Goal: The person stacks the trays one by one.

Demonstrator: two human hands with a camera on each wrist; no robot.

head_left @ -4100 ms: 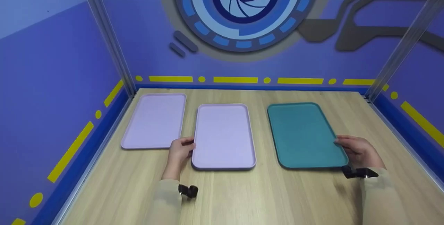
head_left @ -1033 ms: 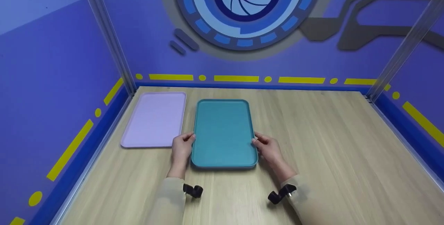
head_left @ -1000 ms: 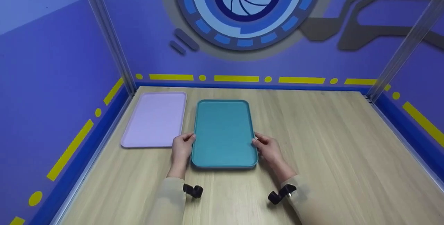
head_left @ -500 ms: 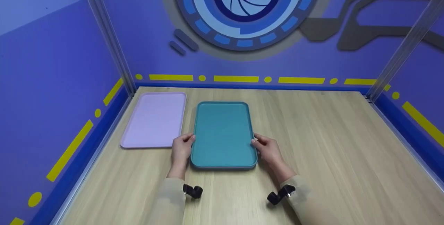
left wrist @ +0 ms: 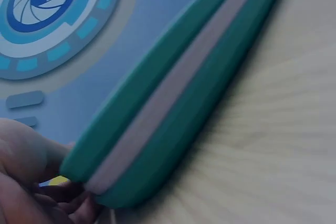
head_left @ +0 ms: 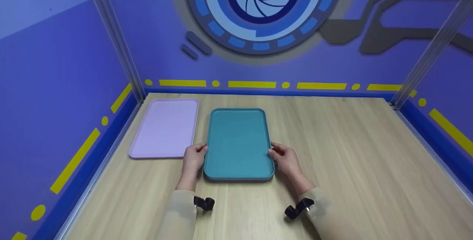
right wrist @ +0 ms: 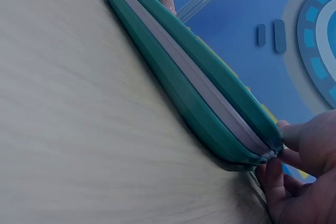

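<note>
In the head view a teal tray (head_left: pixel 238 144) tops a stack at the middle of the table. Both wrist views show the stack's edge: a lilac tray (left wrist: pixel 176 77) lies between the top teal tray and a lower green tray (right wrist: pixel 173 87). My left hand (head_left: pixel 193 158) grips the stack's left edge with thumb and fingers. On the opposite side my right hand (head_left: pixel 288 160) holds the right edge, thumb at the upper rim and fingers lower down. Another lilac tray (head_left: pixel 166 127) lies flat at the far left, just behind my left hand.
The wooden table (head_left: pixel 354 166) stretches bare to the right of the stack. Blue panels with a back wall (head_left: pixel 155 40) enclose it on three sides, joined by metal posts (head_left: pixel 118 40). A small black camera sits on each wrist.
The teal tray has come from the right onto the middle lilac tray, with my right hand moving left along with it. Over the last second it has shifted slightly toward me.
</note>
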